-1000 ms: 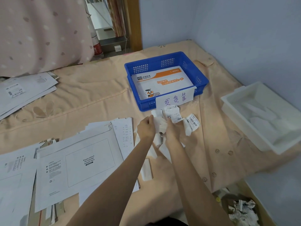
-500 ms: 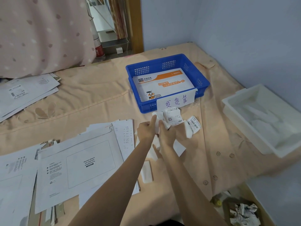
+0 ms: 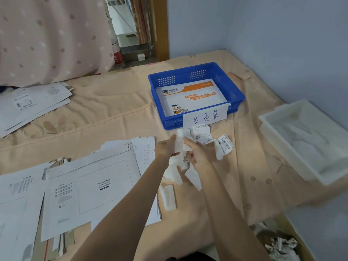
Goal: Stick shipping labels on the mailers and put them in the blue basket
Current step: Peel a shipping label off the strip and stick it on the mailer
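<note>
Left hand (image 3: 165, 147) and right hand (image 3: 197, 154) are both pinching one curled label strip (image 3: 178, 146) between them. Loose labels (image 3: 202, 135) are lying just beyond the grip; blue basket (image 3: 188, 71), holding one mailer (image 3: 192, 98), is sitting farther beyond. Blank mailer (image 3: 90, 189) is lying left of the grip.

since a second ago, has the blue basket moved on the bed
No. The blue basket sits at the same spot on the peach sheet, its front label just behind the loose shipping labels; only the head camera shifted slightly.
</note>
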`<state>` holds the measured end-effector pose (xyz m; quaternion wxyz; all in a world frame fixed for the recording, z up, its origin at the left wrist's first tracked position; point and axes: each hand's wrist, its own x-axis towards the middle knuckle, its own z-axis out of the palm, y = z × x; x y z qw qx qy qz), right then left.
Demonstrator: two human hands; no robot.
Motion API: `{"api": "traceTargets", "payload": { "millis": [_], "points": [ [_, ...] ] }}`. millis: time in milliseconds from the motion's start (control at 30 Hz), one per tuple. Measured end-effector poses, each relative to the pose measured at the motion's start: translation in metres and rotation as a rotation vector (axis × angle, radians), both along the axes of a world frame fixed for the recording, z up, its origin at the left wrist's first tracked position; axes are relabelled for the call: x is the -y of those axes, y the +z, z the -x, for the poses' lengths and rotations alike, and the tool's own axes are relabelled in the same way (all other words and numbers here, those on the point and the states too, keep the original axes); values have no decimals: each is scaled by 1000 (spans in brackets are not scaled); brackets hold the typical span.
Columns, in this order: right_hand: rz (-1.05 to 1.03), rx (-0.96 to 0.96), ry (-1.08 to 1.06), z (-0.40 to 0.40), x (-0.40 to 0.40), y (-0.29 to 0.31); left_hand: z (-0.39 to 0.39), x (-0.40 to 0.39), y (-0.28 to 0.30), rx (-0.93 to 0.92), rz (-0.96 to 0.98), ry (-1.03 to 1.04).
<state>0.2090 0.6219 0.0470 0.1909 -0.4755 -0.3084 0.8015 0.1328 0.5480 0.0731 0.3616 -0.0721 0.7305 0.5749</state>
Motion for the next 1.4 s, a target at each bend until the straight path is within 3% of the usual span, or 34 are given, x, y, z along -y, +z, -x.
{"api": "traceTargets", "payload": {
  "millis": [200,433,733,1067,1400],
  "points": [
    [34,-5,-25,2,2,-1,4,1,2,-1,20,-2],
    [-156,187,13,-5,-3,0,4,7,-5,82,-15,93],
    [-68,153,-188,-30,-37,4,28,37,-13,236,-71,271],
    [-174,217,-142,-32,-37,13,30,41,-8,418,-209,178],
    [-235,232,-196,-31,-31,13,27,41,-5,440,-183,-26]
  ]
}}
